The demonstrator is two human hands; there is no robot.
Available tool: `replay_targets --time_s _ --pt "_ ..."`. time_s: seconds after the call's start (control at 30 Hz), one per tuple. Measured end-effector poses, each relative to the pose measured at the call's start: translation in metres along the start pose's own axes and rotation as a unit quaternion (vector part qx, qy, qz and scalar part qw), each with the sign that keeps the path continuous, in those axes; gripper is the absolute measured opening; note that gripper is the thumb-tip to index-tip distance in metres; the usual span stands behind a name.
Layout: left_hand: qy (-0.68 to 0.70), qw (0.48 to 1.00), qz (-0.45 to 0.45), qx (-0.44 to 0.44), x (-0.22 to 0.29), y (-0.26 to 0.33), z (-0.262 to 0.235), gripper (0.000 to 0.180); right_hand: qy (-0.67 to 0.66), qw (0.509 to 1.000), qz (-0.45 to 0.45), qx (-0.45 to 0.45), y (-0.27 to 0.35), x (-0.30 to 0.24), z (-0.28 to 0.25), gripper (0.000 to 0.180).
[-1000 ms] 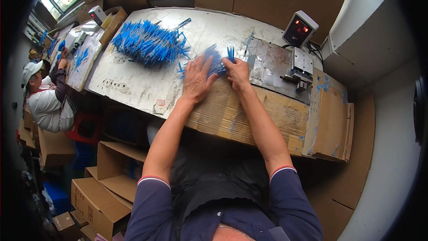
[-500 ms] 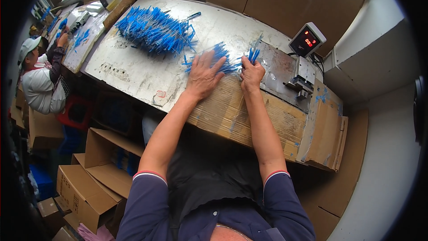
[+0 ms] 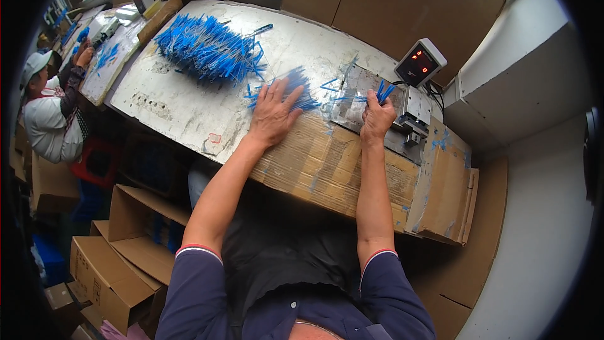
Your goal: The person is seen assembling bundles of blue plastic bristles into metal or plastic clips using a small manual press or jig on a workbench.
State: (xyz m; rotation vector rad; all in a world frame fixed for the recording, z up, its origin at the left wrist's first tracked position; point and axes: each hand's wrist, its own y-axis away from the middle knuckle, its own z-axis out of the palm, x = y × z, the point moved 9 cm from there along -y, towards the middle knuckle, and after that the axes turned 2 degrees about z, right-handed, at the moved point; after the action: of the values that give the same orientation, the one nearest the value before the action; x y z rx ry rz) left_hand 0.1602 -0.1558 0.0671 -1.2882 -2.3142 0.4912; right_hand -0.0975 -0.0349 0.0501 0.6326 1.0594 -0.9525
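My left hand (image 3: 272, 114) lies flat with fingers spread, its fingertips over the near side of a small pile of thin blue sticks (image 3: 304, 91). Closed in a pinch, my right hand (image 3: 379, 118) grips a small bunch of blue sticks (image 3: 385, 90) above a metal plate (image 3: 352, 91). Some thin ends of that bunch poke out to the left of the fingers. A few loose sticks (image 3: 329, 84) lie between the small pile and the plate. Farther left on the white table (image 3: 182, 104) stands a large heap of the same blue sticks (image 3: 211, 47).
Right of my right hand is a metal fixture (image 3: 414, 119), with a box with a red digital display (image 3: 420, 63) behind it. Flattened cardboard (image 3: 314, 157) covers the table's near edge. A co-worker (image 3: 53, 101) sits at the far left; open cartons (image 3: 113, 271) stand below.
My right hand has moved right with its bunch of sticks, from beside the small pile to over the metal plate near the fixture. My left hand stays at the small pile.
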Motion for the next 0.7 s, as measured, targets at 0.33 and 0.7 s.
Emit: replay_targets --time_s 0.33,0.7 --pt "0.027 0.99 0.111 0.078 0.085 -0.011 -0.039 0.072 -0.065 0.996 0.027 -0.049 0.022 0.004 -0.005 0.012" --pt "-0.016 0.994 0.109 -0.025 0.105 -0.025 0.016 0.026 -0.12 0.985 0.098 -0.075 0.027 0.019 -0.005 0.018"
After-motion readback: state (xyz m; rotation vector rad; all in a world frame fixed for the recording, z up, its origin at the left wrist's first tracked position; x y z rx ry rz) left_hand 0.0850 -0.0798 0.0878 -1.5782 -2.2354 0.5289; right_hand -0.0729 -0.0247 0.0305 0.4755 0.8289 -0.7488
